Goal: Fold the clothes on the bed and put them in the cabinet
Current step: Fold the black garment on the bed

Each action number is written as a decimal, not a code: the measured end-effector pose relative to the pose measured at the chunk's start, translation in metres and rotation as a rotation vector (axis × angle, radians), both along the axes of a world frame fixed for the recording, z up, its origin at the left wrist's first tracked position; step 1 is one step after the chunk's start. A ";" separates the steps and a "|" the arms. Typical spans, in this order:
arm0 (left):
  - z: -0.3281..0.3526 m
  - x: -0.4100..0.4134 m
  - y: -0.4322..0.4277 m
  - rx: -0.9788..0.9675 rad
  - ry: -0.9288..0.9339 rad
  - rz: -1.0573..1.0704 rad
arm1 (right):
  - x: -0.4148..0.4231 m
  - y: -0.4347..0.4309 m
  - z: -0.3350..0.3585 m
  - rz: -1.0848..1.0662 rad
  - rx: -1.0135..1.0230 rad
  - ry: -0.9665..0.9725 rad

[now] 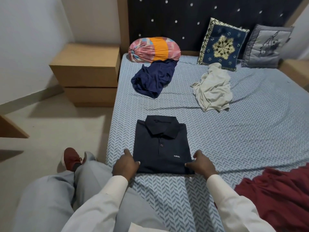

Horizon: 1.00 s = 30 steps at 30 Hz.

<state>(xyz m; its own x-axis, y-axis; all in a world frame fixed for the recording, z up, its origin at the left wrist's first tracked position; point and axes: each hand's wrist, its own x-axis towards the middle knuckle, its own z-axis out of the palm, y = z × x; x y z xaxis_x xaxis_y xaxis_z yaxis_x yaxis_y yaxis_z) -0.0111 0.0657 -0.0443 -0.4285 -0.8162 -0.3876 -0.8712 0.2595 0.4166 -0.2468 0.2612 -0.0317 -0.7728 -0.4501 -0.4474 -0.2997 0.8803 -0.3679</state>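
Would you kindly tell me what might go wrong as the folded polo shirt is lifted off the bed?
1. The left hand and right hand pinch only the near corners of the folded polo shirt; lifted that way, its collar end may sag and the fold may open.
2. The maroon cloth lies close beside the right hand and might get dragged along.

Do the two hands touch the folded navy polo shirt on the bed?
Touching. The head view shows the left hand and right hand each holding a near corner of the folded navy polo shirt.
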 end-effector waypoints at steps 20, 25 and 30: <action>-0.009 -0.065 -0.016 -0.162 -0.018 -0.280 | -0.030 -0.075 -0.015 0.064 -0.164 0.173; -0.008 -0.091 -0.058 -0.109 -0.058 -0.336 | -0.069 -0.116 -0.017 0.169 -0.140 0.136; -0.010 -0.112 -0.092 -0.007 -0.128 -0.336 | -0.089 -0.137 -0.021 0.222 -0.031 -0.008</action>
